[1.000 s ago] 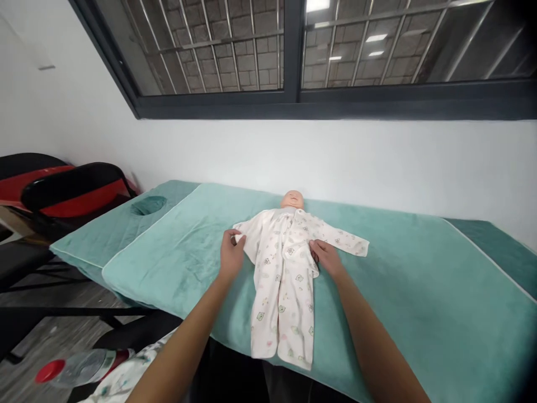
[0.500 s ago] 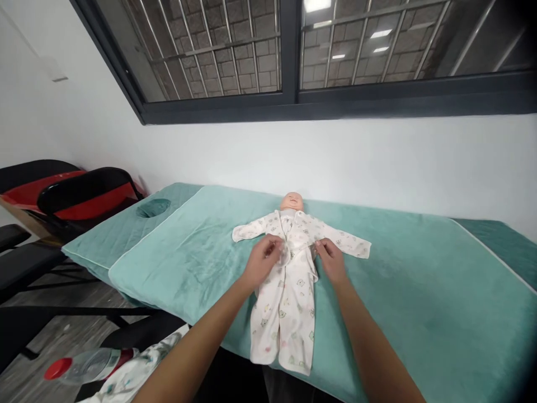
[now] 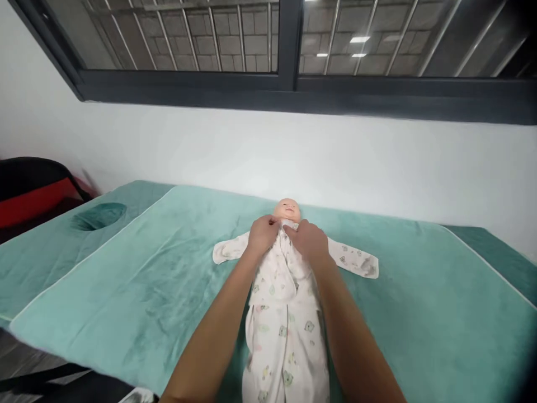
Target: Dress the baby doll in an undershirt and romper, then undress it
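A baby doll (image 3: 287, 208) lies on its back, its head toward the wall. It wears a white printed baby top (image 3: 274, 280) with long sleeves spread to both sides, and matching baby pants (image 3: 285, 352). At the collar, my left hand (image 3: 264, 232) pinches the neckline edge of the top on the doll's left-of-picture side. Across from it my right hand (image 3: 309, 239) has its fingers closed on the other side of the collar. The top's front panels overlap over the chest. Both hands hide the shoulders of the top.
A green padded bed cover (image 3: 419, 291) spreads under the doll, with a face hole (image 3: 100, 216) at the left. Behind it stand the white wall (image 3: 251, 151) and a dark window frame (image 3: 289, 98). A black and red chair (image 3: 37, 190) is at the left.
Both my hands have moved from the waist of the top up to its collar. The front panels now lie closer together over the chest. The view has come nearer the doll.
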A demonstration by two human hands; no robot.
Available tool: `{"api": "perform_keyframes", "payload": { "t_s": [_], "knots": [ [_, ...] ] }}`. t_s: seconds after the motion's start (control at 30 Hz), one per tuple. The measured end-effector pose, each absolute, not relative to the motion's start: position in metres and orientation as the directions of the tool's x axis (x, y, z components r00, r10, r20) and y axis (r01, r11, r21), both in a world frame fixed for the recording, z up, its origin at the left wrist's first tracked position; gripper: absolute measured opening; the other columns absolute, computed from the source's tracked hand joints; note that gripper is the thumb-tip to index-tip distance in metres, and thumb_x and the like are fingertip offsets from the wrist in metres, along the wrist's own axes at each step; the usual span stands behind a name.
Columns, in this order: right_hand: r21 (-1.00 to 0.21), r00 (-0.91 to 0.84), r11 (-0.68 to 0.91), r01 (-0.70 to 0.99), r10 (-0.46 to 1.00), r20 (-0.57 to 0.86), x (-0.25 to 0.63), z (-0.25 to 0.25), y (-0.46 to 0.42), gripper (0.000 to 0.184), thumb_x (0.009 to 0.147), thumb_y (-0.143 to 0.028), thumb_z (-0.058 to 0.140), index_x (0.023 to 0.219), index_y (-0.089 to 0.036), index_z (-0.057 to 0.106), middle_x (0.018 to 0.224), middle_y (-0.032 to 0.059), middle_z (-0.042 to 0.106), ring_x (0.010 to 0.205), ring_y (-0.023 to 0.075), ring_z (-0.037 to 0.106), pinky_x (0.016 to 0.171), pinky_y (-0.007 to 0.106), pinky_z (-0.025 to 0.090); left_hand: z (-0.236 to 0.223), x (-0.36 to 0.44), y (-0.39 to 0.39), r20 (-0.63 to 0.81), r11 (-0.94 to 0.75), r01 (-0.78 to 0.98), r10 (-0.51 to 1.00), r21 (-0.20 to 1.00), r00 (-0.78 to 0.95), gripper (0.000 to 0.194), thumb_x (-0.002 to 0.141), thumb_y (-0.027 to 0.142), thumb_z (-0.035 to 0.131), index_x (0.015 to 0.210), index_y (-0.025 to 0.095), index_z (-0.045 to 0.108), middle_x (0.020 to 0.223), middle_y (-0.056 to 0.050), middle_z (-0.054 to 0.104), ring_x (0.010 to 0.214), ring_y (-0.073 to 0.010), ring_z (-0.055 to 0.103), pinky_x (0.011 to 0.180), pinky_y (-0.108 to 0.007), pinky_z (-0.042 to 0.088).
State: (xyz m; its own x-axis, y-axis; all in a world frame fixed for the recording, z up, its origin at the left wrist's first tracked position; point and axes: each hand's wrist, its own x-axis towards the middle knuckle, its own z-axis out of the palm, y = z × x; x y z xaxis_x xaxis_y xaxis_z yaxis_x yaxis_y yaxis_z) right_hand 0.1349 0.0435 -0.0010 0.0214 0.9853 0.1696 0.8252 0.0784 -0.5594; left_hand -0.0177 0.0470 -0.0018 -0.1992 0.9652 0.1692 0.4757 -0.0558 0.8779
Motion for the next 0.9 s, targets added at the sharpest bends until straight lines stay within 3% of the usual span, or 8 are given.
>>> {"api": "perform_keyframes", "payload": {
  "t_s": [0.07, 0.2, 0.27, 0.37, 0.5, 0.7, 0.9],
  "knots": [
    [-0.512, -0.005, 0.075, 0.856, 0.991, 0.136, 0.134, -0.002, 0.055, 0.036, 0.087, -0.053, 0.055, 0.068, -0.022, 0.051, 0.062, 0.0052, 0.055, 0.062, 0.0198, 0.053, 0.059, 0.03, 0.033, -0.003, -0.017, 0.055, 0.184, -0.081, 0.483, 0.968, 0.872, -0.168, 0.014, 0.079, 0.026, 0.058, 0.071, 0.019, 0.066, 0.073, -0.004, 0.068, 0.068, -0.0169, 0.058, 0.066, -0.028, 0.041],
    [-0.501, -0.037, 0.168, 0.849, 0.965, 0.26, 0.145, -0.007, 0.063, 0.029, 0.091, -0.033, 0.047, 0.064, -0.022, 0.051, 0.064, 0.0044, 0.057, 0.059, 0.0165, 0.047, 0.058, 0.03, 0.027, -0.002, -0.011, 0.056, 0.228, -0.15, 0.391, 0.96, 0.908, -0.162, 0.017, 0.087, 0.031, 0.053, 0.08, 0.019, 0.064, 0.074, -0.003, 0.066, 0.069, -0.0157, 0.058, 0.066, -0.027, 0.041],
    [-0.562, 0.01, 0.185, 0.806, 0.946, 0.325, 0.147, -0.006, 0.061, 0.031, 0.091, -0.034, 0.046, 0.064, -0.021, 0.053, 0.065, 0.004, 0.059, 0.06, 0.0163, 0.046, 0.059, 0.03, 0.027, 0.001, -0.005, 0.051, 0.199, -0.154, 0.252, 0.966, 0.955, -0.166, 0.021, 0.09, 0.037, 0.051, 0.085, 0.02, 0.062, 0.068, -0.001, 0.063, 0.062, -0.0139, 0.055, 0.06, -0.026, 0.04],
    [-0.777, 0.126, 0.207, 0.595, 0.93, 0.344, 0.14, 0.0, 0.055, 0.034, 0.092, -0.043, 0.045, 0.071, -0.02, 0.06, 0.068, 0.0025, 0.062, 0.063, 0.0159, 0.048, 0.061, 0.028, 0.033, 0.007, 0.003, 0.042, 0.145, -0.138, 0.067, 0.984, 0.988, -0.102, 0.025, 0.091, 0.043, 0.052, 0.087, 0.02, 0.061, 0.06, 0.001, 0.058, 0.055, -0.0118, 0.052, 0.054, -0.023, 0.039],
    [-0.933, 0.183, 0.191, 0.304, 0.95, 0.254, 0.128, 0.001, 0.052, 0.036, 0.088, -0.049, 0.05, 0.078, -0.018, 0.066, 0.073, 0.0015, 0.064, 0.069, 0.0165, 0.052, 0.063, 0.026, 0.04, 0.009, 0.004, 0.041, 0.08, -0.085, -0.074, 0.994, 0.994, -0.073, 0.026, 0.089, 0.045, 0.057, 0.088, 0.019, 0.062, 0.056, 0.002, 0.055, 0.049, -0.0096, 0.046, 0.048, -0.022, 0.035],
    [-0.976, 0.121, 0.101, 0.193, 0.985, 0.126, 0.127, -0.005, 0.057, 0.029, 0.081, -0.042, 0.06, 0.068, -0.017, 0.066, 0.068, -0.0004, 0.062, 0.066, 0.0138, 0.049, 0.061, 0.025, 0.039, -0.001, 0.0, 0.051, 0.018, -0.025, -0.094, 0.997, 0.995, -0.075, 0.026, 0.083, 0.043, 0.064, 0.087, 0.018, 0.064, 0.056, 0.003, 0.053, 0.045, -0.0073, 0.041, 0.043, -0.021, 0.029],
    [-0.999, 0.151, -0.009, -0.044, 0.988, -0.016, 0.125, -0.005, 0.053, 0.029, 0.076, -0.045, 0.065, 0.067, -0.018, 0.06, 0.055, -0.0042, 0.046, 0.051, 0.0095, 0.035, 0.047, 0.024, 0.03, 0.002, 0.0, 0.047, 0.019, -0.023, -0.038, 0.995, 0.999, -0.102, 0.025, 0.084, 0.044, 0.063, 0.087, 0.019, 0.063, 0.067, 0.002, 0.059, 0.045, -0.0061, 0.04, 0.041, -0.02, 0.029]
  ]
}}
